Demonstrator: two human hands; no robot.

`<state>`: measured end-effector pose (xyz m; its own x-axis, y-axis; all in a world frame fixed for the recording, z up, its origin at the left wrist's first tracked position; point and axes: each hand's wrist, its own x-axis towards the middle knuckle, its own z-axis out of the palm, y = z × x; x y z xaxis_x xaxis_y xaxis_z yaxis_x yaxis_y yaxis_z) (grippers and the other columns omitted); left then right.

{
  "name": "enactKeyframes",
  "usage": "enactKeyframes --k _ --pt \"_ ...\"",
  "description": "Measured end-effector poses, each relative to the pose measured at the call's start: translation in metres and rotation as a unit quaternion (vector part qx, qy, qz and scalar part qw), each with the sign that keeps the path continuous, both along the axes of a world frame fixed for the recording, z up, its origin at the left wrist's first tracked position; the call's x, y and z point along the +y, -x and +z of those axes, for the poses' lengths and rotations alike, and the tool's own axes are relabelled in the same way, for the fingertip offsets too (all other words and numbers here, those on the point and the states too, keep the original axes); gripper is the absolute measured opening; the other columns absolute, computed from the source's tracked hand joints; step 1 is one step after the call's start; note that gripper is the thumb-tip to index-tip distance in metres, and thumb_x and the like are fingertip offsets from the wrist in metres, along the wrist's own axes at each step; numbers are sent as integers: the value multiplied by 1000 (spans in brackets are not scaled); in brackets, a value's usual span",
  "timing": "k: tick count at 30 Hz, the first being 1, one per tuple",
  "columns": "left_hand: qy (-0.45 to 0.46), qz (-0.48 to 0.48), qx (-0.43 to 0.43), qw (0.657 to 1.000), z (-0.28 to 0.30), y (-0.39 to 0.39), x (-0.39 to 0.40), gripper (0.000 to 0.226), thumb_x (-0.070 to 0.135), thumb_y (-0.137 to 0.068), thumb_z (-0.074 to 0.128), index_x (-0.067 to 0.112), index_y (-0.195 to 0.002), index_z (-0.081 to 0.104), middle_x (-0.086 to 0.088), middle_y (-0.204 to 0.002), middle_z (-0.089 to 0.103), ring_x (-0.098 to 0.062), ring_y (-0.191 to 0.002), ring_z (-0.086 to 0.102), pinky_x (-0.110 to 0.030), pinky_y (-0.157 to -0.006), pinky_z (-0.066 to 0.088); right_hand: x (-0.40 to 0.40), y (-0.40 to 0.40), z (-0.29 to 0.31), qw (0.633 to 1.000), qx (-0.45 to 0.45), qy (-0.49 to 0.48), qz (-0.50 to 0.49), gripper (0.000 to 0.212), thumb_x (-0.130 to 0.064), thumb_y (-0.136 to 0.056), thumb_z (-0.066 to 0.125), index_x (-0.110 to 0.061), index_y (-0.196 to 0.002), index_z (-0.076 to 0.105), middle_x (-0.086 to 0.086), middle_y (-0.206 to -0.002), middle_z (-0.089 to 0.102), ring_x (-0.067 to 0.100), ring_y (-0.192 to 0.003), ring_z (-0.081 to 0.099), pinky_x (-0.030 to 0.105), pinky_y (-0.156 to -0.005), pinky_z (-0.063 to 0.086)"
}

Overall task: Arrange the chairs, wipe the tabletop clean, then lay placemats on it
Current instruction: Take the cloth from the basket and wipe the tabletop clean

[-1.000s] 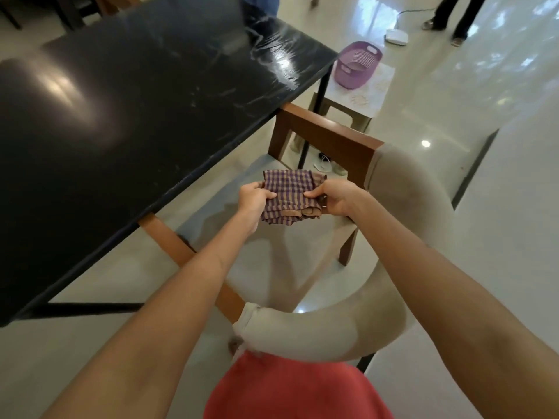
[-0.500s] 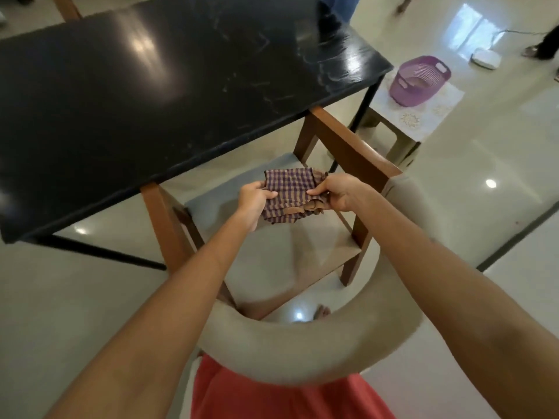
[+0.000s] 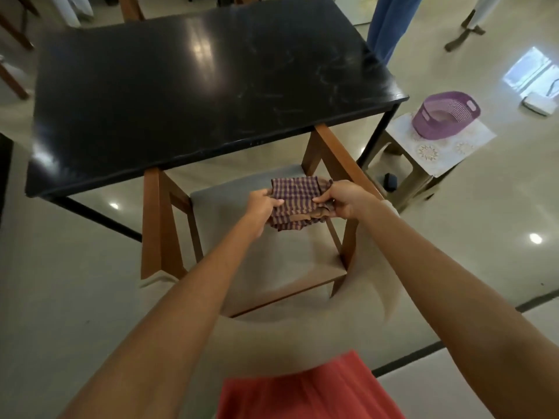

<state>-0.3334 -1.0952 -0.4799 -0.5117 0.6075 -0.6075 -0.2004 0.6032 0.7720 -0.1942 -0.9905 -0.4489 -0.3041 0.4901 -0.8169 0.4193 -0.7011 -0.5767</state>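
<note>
1. Head view: your two hands hold one folded checked cloth (image 3: 295, 204) above the seat of one chair (image 3: 272, 267). Your left hand (image 3: 262, 207) pinches its left edge; your right hand (image 3: 343, 199) grips its right edge, fingers curled around the fabric.
2. The chair, with two wooden arms and one curved padded back, sits partly tucked under one black table (image 3: 196, 86), whose glossy top shows pale streaks.
3. To the right, one purple basket (image 3: 444, 114) stands on one patterned mat (image 3: 438, 146) covering one stool (image 3: 414, 179).
4. One pair of blue trouser legs (image 3: 390, 22) stands beyond the table's far right corner.
</note>
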Motion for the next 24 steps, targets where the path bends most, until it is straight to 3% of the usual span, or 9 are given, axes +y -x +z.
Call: enactKeyframes --k 2,6,13,17,20,24 --pt "0 -11 6 1000 5 -4 10 37 -2 -86 61 4 -122 60 -10 -116 65 -27 -105 62 -38 -89 51 4 -3 0 1000 0 -9 -13 45 18 -85 50 -5 -123 54 17 -112 64 34 -90 69 41 -59 61" --pt "-1 -24 24 999 9 -13 34 32 -5 -86 58 4 -117 62 -11 -113 65 -24 -97 61 -35 -80 51 22 -12 -3 999 -7 -40 -36 48 20 -82 51 -6 -122 57 17 -112 64 37 -97 68 51 -85 56" --pt "12 -2 48 999 15 -42 82 26 -1 -85 56 4 -110 64 -11 -107 65 -27 -98 61 -39 -82 50 75 -37 7 997 -28 -71 -2 35 13 -84 57 -5 -115 60 17 -111 66 32 -102 66 46 -93 54" --pt "-4 40 57 998 15 -77 126 20 -1 -82 57 7 -99 63 -11 -101 66 -27 -95 63 -40 -84 53 124 -65 7 996 -25 -80 21 27 11 -86 57 -4 -108 57 14 -101 65 29 -98 65 45 -91 55" --pt "-16 56 51 997 13 -108 164 22 -2 -83 56 7 -102 63 -11 -102 65 -25 -94 62 -36 -79 52 168 -93 1 996 -24 -77 42 32 11 -84 57 -5 -112 57 15 -102 67 30 -95 68 48 -88 56" --pt "-26 59 39 997 9 -161 224 22 -2 -84 56 7 -103 63 -10 -104 65 -23 -94 61 -37 -84 53 235 -144 -10 995 -27 -84 48 37 14 -83 57 -5 -115 60 17 -102 69 33 -90 71 51 -83 57"
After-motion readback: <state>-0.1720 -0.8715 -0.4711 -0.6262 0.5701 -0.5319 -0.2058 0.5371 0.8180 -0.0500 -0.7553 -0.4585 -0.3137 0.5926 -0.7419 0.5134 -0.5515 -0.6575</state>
